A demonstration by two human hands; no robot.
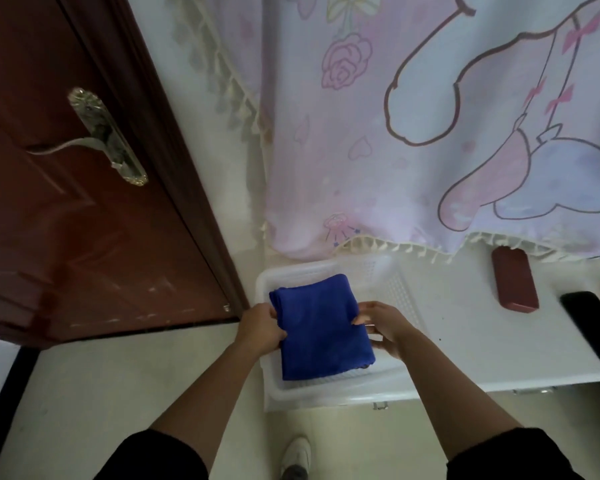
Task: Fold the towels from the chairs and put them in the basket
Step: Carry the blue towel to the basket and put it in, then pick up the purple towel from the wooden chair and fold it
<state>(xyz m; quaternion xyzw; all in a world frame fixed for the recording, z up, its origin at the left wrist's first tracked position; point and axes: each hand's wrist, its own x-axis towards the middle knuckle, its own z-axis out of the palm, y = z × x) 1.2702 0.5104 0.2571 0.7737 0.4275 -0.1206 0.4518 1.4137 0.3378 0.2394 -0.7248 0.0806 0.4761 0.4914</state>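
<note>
A folded blue towel (321,327) is being held flat inside the rim of the white basket (390,271), covering its left and middle part; whether its underside is touching the basket floor cannot be told. The left hand (260,329) is gripping the towel's left edge with fingers curled round the fold. The right hand (383,327) is pinching the opposite edge, though its fingertips are showing slightly blurred. In my judgement, both sides are being held so that the layers are not sliding apart and the towel is going in square. The basket is sitting on the left end of a white table (465,344). To the right of the basket a dark red case (515,282) and, farther right, a black phone (593,327) are lying on that table. A patterned curtain (395,133) is hanging just behind the basket, and a brown door (84,220) is standing to its left. The step in hand appears to be the placing; releasing evenly is what the fold is calling for.
</note>
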